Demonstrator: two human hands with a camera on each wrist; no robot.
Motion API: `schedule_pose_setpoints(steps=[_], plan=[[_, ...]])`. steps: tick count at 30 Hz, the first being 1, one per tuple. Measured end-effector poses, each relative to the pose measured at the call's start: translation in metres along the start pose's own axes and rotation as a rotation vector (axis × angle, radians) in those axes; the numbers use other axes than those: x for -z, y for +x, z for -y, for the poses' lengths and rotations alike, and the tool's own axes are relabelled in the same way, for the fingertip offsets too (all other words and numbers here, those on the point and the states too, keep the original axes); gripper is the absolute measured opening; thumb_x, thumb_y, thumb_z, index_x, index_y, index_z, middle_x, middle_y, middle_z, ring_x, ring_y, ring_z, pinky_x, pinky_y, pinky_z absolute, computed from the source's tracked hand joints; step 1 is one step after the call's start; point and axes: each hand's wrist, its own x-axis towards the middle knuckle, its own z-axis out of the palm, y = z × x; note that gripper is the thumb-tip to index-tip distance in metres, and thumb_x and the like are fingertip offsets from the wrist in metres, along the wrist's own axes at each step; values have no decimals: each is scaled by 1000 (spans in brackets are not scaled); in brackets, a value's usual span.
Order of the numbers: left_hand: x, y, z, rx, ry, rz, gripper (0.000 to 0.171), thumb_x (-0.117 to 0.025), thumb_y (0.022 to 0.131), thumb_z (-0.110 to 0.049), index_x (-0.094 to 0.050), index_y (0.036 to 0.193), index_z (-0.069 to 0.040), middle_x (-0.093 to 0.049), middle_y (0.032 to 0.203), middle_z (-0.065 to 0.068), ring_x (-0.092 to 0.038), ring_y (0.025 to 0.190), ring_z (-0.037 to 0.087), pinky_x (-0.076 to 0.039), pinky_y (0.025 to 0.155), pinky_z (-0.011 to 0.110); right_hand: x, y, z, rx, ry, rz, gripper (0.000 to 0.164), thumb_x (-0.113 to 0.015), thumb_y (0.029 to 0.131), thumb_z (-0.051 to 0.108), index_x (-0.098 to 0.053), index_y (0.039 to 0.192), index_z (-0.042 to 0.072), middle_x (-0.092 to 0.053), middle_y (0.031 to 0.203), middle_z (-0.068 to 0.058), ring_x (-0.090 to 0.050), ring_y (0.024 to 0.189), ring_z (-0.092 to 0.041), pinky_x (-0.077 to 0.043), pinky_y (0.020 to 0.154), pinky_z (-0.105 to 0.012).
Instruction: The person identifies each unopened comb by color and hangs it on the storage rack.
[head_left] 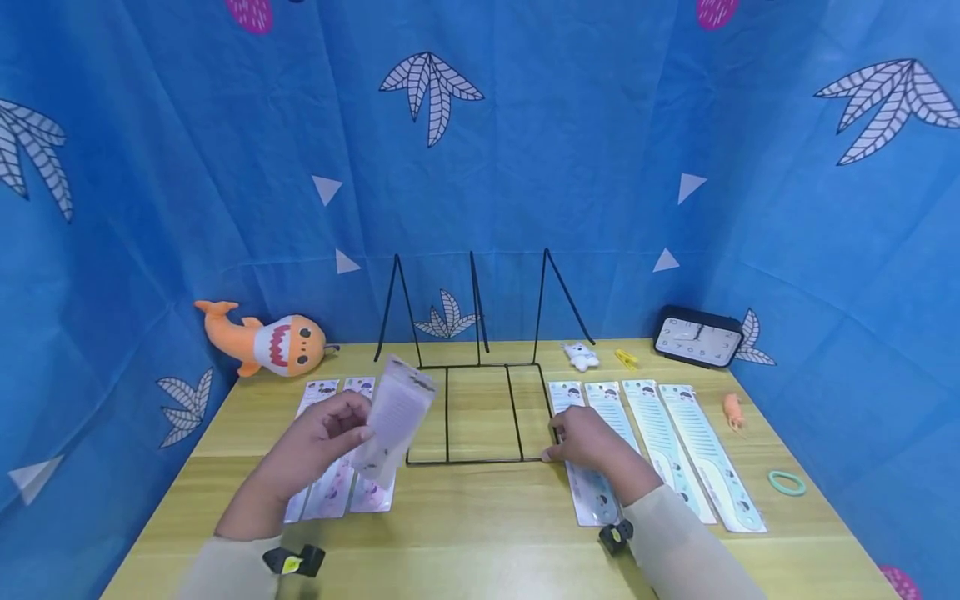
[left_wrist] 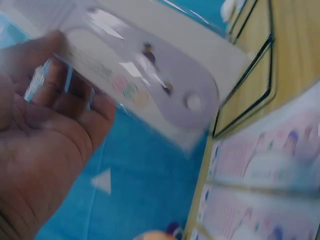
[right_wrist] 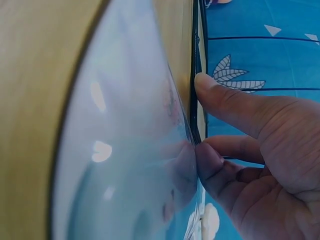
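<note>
In the head view my left hand [head_left: 326,446] pinches a purple card in a clear plastic sleeve [head_left: 397,417], tilted above the left group of packets. In the left wrist view the sleeved card's [left_wrist: 187,75] rounded end shows a small hole and printed figures. A black wire rack [head_left: 483,461] stands in the middle of the table, three pointed uprights at its back. My right hand [head_left: 588,442] grips its front right corner, reaching over a pale blue packet [head_left: 588,492]. The right wrist view shows the thumb [right_wrist: 205,82] against the black wire and the curled fingers close to the packet's edge.
Pink-purple packets [head_left: 330,492] lie left of the rack, more blue packets [head_left: 723,458] right. Toward the back are an orange shark plush [head_left: 273,342], a white figurine [head_left: 580,357], a yellow clip [head_left: 626,359] and a clock [head_left: 697,337]. A small orange toy [head_left: 733,412] and green ring [head_left: 787,482] lie right.
</note>
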Motion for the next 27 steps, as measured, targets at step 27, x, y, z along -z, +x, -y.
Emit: schedule_pose_setpoints(steps=[27], plan=[[-58, 56, -20, 183, 203, -89, 13, -65, 109, -11, -65, 121, -16, -71, 115, 3, -67, 114, 23, -54, 116, 58, 2, 1, 1, -21, -2, 19, 37, -94, 87, 35, -64, 78, 15, -56, 77, -2, -52, 73, -18, -39, 63, -31]])
